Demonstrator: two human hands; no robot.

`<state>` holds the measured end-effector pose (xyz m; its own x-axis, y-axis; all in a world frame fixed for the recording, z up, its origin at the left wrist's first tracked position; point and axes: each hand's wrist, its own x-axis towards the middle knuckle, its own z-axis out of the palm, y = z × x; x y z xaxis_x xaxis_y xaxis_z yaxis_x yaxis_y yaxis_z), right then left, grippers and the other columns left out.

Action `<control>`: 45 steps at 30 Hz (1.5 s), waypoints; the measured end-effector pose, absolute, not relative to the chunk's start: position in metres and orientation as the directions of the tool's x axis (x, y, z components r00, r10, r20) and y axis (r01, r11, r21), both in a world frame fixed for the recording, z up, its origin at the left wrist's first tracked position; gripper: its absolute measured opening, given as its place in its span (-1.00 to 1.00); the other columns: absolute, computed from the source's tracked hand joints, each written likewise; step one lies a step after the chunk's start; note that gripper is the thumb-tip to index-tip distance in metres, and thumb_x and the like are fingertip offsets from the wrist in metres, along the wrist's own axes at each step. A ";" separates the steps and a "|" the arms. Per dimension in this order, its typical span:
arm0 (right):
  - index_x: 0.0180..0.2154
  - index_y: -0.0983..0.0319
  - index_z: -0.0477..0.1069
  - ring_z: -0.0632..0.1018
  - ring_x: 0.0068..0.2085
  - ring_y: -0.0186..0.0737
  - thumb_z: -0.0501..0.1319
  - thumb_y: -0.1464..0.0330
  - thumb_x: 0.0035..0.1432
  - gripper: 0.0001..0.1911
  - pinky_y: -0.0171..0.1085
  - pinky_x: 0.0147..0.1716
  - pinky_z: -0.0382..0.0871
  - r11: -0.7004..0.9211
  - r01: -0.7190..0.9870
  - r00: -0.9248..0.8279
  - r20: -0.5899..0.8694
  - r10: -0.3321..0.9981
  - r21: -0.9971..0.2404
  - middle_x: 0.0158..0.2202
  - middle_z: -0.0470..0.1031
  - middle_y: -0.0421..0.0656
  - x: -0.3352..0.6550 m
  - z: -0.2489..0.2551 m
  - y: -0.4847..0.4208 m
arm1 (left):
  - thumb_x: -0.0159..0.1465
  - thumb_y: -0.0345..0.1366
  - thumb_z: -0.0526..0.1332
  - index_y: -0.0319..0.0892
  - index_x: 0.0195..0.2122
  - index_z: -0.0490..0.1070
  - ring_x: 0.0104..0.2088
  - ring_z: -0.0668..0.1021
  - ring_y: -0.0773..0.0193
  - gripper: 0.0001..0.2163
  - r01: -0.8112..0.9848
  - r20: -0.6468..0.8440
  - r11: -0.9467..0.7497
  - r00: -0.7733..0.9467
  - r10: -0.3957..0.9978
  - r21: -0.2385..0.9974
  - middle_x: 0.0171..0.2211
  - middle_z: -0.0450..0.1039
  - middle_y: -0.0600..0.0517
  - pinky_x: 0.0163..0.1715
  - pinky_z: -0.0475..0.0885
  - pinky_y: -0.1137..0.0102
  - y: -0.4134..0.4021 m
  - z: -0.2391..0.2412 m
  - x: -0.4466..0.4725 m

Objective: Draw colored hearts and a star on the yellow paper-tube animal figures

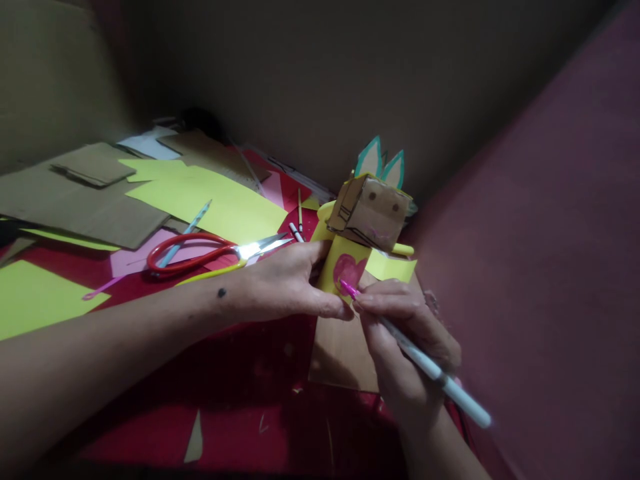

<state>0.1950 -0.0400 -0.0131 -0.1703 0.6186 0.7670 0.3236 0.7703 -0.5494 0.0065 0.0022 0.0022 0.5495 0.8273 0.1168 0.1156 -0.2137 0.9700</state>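
A paper figure stands on the red surface: a yellow body with a pink heart, a brown cardboard head and two teal-edged ears. My left hand grips the yellow body from the left, thumb and fingers round it. My right hand is closed on a white pen with a pink tip. The tip touches the lower edge of the heart. A brown cardboard piece lies under the figure.
Red-handled scissors lie left of my left hand. Yellow paper sheets, brown cardboard, pink paper and several pens are scattered over the red surface. A dark wall rises behind and a maroon surface to the right.
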 end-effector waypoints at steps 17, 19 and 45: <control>-0.26 0.15 0.55 0.58 -0.29 -0.24 0.26 0.61 0.16 -0.75 -0.20 -0.28 0.50 0.783 0.261 -0.182 0.768 0.614 -0.564 -0.37 0.57 -0.21 0.197 -0.014 -0.039 | 0.14 -0.21 0.48 -0.19 -0.09 0.47 -0.17 0.63 0.11 -0.64 0.109 0.146 -0.239 0.536 0.832 0.965 -0.19 0.61 0.00 -0.22 0.50 0.30 0.003 -0.003 0.007; -0.25 0.13 0.55 0.58 -0.28 -0.24 0.27 0.61 0.17 -0.75 -0.21 -0.28 0.51 0.785 0.292 -0.165 0.780 0.604 -0.546 -0.36 0.58 -0.22 0.196 -0.014 -0.039 | 0.13 -0.20 0.49 -0.17 -0.11 0.48 -0.19 0.63 0.12 -0.64 0.101 0.170 -0.256 0.516 0.840 0.961 -0.21 0.61 0.02 -0.25 0.49 0.32 0.003 -0.006 0.007; -0.29 0.15 0.55 0.60 -0.31 -0.25 0.27 0.62 0.14 -0.75 -0.22 -0.29 0.50 0.785 0.286 -0.159 0.781 0.604 -0.549 -0.38 0.59 -0.22 0.195 -0.014 -0.038 | 0.15 -0.34 0.46 -0.18 -0.16 0.46 -0.22 0.60 0.24 -0.72 -0.020 0.190 -0.216 0.558 0.807 0.976 -0.24 0.57 0.10 -0.27 0.47 0.42 0.002 -0.004 0.008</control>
<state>0.1954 -0.0380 -0.0145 -0.1586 0.6038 0.7812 0.2859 0.7854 -0.5490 0.0084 0.0017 -0.0039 0.5585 0.8074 0.1901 -0.0204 -0.2158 0.9762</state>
